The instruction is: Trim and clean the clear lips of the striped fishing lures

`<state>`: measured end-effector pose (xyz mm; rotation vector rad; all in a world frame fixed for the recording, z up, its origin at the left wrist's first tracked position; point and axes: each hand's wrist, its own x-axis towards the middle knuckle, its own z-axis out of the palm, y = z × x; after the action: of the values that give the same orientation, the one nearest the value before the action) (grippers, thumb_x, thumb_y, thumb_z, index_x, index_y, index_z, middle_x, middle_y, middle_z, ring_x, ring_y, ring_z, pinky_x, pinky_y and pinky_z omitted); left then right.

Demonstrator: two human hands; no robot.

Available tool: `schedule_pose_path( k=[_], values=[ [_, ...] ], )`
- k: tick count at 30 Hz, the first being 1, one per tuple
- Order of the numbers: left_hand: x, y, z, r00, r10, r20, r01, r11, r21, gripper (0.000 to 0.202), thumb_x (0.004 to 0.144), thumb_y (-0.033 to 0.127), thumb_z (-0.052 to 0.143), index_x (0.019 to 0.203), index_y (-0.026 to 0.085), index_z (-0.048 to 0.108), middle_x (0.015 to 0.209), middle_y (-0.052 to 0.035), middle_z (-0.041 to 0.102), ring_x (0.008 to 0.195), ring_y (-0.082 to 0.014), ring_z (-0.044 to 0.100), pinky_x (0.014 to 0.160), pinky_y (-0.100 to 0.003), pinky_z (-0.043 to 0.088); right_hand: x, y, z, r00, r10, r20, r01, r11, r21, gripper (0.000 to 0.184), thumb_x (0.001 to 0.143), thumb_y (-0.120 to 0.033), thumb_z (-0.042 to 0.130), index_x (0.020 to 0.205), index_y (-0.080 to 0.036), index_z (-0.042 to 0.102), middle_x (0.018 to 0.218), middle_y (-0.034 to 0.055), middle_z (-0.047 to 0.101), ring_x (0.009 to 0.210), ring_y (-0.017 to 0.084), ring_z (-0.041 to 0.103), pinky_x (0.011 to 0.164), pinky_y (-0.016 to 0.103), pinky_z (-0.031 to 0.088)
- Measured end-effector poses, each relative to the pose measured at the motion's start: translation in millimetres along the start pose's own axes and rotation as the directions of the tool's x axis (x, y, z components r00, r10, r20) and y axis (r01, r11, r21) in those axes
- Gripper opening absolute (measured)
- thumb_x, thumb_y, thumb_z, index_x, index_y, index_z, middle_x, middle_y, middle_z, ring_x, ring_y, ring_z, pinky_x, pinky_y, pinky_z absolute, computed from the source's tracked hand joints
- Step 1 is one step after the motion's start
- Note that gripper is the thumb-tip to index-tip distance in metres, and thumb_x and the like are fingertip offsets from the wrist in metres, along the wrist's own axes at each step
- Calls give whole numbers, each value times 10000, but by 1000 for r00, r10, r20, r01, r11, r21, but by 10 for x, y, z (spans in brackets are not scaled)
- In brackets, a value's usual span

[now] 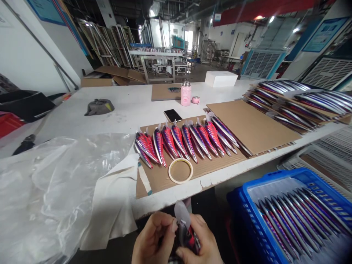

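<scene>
Both hands meet at the bottom edge of the view, below the table's front edge. The left hand point(154, 238) and right hand point(200, 242) are clenched together around one fishing lure point(189, 238), its clear lip sticking up between the thumbs.

At 12 o'clock the table point(132, 106) ends in a chipped white edge, and a cardboard sheet point(209, 165) lies right up to it. On that sheet sit a tape roll point(170, 172) and, beyond it, a row of lures point(187, 141), packed side by side.

At 3 o'clock a blue crate point(242, 205) of lures stands close – only a narrow dark gap separates it from the hands. At 10 o'clock a white cloth point(112, 205) overhangs the table edge, with a plastic bag point(49, 183) further left.
</scene>
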<state>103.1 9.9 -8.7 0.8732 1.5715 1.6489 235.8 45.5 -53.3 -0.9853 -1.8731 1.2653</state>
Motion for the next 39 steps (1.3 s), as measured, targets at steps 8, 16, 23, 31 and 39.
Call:
schedule_pose_path(
  k=[8, 16, 23, 31, 39],
  values=[
    [24, 23, -49, 999, 41, 31, -42, 998, 38, 136, 741, 287, 723, 696, 231, 608, 631, 62, 580, 542, -80, 534, 556, -116, 460, -27, 100, -7, 997, -81, -12, 77, 977, -198, 723, 586, -80, 695, 1277, -228, 547, 1152, 88, 670, 1029, 286, 617, 920, 397, 514],
    [73, 11, -186, 990, 74, 117, -89, 988, 127, 95, 734, 216, 708, 695, 231, 622, 630, 48, 597, 539, -93, 549, 544, -129, 461, -42, 138, -27, 995, -97, 28, 101, 960, -262, 776, 590, -53, 681, 1329, -225, 521, 1215, 99, 662, 1084, 306, 605, 961, 440, 498],
    [58, -17, -113, 997, -62, 50, 58, 996, 72, 148, 749, 316, 711, 701, 221, 608, 601, 49, 587, 542, -103, 547, 542, -140, 463, -16, -2, 9, 997, 49, 61, -34, 974, -225, 767, 544, -37, 673, 1286, -205, 574, 1218, 100, 670, 1076, 317, 616, 954, 441, 508],
    [209, -40, -248, 890, 338, 306, -453, 737, 502, 181, 802, 174, 634, 945, 251, 716, 946, -52, 701, 872, -189, 687, 792, -205, 529, -30, 52, -6, 990, 129, 63, -117, 980, -162, 794, 568, -101, 710, 1336, -221, 542, 1284, 103, 639, 1164, 337, 594, 1024, 479, 451],
    [229, -23, -158, 946, 215, 242, -304, 850, 430, 114, 805, 184, 599, 698, 220, 617, 786, -17, 647, 713, -150, 643, 642, -191, 501, -14, -57, 5, 983, 185, 12, -183, 978, -104, 776, 545, -66, 630, 1305, -210, 571, 1246, 103, 655, 1144, 324, 596, 1017, 458, 451]
  ],
)
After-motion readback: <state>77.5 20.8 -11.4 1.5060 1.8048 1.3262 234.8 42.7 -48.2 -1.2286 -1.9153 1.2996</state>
